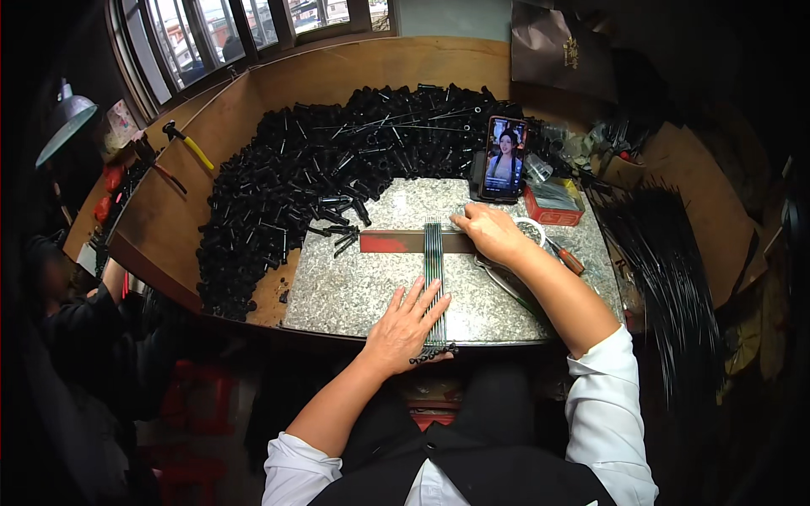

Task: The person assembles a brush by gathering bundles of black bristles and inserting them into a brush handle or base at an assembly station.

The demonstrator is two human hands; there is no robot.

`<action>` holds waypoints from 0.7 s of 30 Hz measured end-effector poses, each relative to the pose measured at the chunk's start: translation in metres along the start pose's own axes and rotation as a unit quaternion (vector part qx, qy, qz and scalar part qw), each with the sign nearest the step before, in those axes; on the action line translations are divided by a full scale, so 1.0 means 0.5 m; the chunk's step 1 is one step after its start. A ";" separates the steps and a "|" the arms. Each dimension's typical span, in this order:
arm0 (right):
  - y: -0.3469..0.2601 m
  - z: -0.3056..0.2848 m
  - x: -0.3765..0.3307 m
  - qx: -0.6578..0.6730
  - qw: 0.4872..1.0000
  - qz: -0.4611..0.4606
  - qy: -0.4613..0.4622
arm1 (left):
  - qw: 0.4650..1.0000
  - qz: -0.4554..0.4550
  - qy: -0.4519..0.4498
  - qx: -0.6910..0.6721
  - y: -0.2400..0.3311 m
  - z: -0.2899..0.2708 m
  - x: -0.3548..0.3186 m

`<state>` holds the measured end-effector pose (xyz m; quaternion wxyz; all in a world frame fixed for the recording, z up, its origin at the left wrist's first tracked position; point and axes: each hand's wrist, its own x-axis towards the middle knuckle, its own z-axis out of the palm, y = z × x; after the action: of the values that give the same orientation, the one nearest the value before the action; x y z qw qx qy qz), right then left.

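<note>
Granite slab (354, 287) fills our wooden bench, with a heap of black tubes (312, 169) left of and behind it. On it, our left hand (405, 325) lies flat and open beside a row of thin rods (434, 278), whose far ends cross a dark bar (405, 242). Right of the rods, our right hand (489, 232) rests half-curled on that bar, gripping nothing.

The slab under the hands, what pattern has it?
Speckled grey, like granite; the head view shows it best.

Granite slab (354, 291) on wooden bench (169, 211), thin rods (434, 270), black tubes (295, 177), phone (504, 158)
</note>
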<state>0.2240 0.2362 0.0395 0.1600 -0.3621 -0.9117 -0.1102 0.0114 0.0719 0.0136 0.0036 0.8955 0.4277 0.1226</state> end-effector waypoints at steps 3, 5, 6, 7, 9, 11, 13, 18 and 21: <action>-0.001 0.003 0.001 -0.021 1.000 0.004 0.009 | 1.000 0.005 0.010 0.009 -0.002 0.006 -0.002; -0.001 0.005 0.002 -0.032 0.999 0.009 0.011 | 1.000 0.008 0.009 0.028 -0.007 0.015 -0.001; -0.004 0.003 0.003 -0.039 0.999 0.019 0.001 | 0.999 0.011 0.011 0.048 -0.009 0.018 -0.002; -0.006 0.003 0.004 -0.046 0.999 0.028 -0.008 | 0.999 0.010 0.009 0.048 -0.010 0.019 -0.003; -0.007 0.004 0.005 -0.050 0.998 0.031 -0.008 | 0.998 0.016 0.015 0.056 -0.010 0.018 -0.003; -0.006 0.006 0.006 -0.054 0.998 0.033 -0.007 | 0.998 0.017 0.017 0.058 -0.011 0.019 -0.002; -0.004 0.012 0.006 -0.050 0.998 0.031 -0.006 | 0.998 0.018 0.020 0.060 -0.012 0.019 -0.002; -0.003 0.014 0.003 -0.041 0.999 0.031 0.007 | 0.998 0.017 0.020 0.059 -0.011 0.018 -0.001; -0.002 0.018 0.000 -0.033 0.999 0.031 0.014 | 0.998 0.017 0.020 0.053 -0.011 0.019 -0.001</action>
<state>0.2216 0.2383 0.0313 0.1644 -0.3937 -0.8934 -0.1406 0.0091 0.0758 0.0038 -0.0540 0.8989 0.4186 0.1177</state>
